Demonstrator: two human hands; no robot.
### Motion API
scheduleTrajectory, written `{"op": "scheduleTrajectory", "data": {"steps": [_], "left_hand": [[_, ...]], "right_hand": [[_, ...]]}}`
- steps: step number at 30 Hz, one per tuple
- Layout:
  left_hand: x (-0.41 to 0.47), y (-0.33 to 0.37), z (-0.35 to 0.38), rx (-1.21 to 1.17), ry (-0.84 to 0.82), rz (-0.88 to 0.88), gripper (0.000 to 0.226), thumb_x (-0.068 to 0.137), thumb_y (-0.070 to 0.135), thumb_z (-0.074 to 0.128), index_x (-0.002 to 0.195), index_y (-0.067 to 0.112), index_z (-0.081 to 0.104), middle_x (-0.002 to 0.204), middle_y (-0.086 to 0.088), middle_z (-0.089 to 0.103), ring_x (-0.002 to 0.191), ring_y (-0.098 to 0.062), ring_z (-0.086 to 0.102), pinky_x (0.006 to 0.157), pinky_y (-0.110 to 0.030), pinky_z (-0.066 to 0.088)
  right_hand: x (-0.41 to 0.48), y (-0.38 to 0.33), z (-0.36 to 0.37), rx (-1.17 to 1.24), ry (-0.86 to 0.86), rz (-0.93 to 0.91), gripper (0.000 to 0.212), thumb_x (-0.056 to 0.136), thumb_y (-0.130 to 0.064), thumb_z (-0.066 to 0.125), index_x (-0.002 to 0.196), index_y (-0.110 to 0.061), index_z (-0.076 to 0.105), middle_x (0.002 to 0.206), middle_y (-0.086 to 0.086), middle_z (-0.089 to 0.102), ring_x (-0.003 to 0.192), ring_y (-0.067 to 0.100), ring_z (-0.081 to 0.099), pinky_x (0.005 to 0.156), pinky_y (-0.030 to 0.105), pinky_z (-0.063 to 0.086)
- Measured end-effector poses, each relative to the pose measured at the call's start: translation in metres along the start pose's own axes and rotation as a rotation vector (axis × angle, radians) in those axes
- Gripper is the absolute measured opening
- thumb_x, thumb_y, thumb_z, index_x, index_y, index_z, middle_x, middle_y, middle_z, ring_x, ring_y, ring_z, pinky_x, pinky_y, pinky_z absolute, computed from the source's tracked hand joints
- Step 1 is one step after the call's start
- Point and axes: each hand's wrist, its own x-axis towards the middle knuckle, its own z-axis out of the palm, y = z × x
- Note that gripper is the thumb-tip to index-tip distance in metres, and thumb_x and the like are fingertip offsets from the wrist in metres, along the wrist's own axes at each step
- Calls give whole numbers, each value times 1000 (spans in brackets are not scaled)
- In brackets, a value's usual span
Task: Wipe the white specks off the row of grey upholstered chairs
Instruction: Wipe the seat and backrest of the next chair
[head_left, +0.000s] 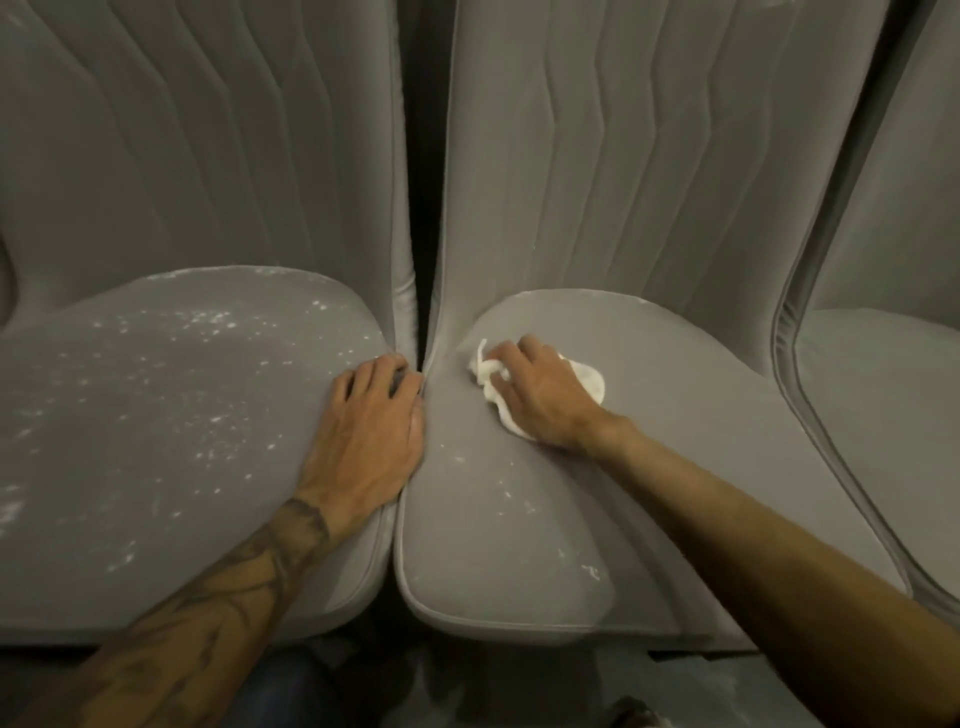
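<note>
Two grey upholstered chairs stand side by side. The left seat is strewn with white specks. The middle seat carries a few specks near its left and front. My right hand presses a crumpled white cloth onto the back left of the middle seat, fingers curled over it. My left hand rests flat on the right edge of the left seat, fingertips at the gap between the chairs.
A third grey chair shows at the right edge. Tall quilted backrests rise behind the seats, with a dark narrow gap between them. Dark floor lies below the seat fronts.
</note>
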Motion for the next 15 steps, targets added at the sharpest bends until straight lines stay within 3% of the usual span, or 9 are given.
{"op": "scheduleTrajectory", "data": {"steps": [3, 9, 15], "left_hand": [[-1, 0, 0, -14, -1, -18, 37, 103, 32, 34, 121, 16, 63, 132, -8, 55, 121, -27, 54, 104, -45, 40], [-2, 0, -8, -97, -24, -19, 33, 104, 26, 36, 116, 12, 65, 126, -10, 58, 118, -28, 57, 103, -46, 42], [-23, -4, -24, -44, 21, -23, 23, 103, 22, 45, 116, 15, 62, 115, -7, 58, 106, -27, 56, 94, -44, 45]], "right_hand": [[29, -8, 9, -40, 7, 50, 32, 104, -28, 43, 128, -10, 52, 124, 17, 53, 105, 39, 54, 96, 45, 38], [-25, -37, 18, 70, -12, -234, 29, 99, -32, 46, 119, -16, 59, 115, 10, 56, 94, 33, 55, 89, 45, 43], [28, -41, 13, -18, -10, 11, 34, 104, -29, 44, 132, -13, 52, 126, 17, 52, 107, 41, 53, 94, 45, 39]]}}
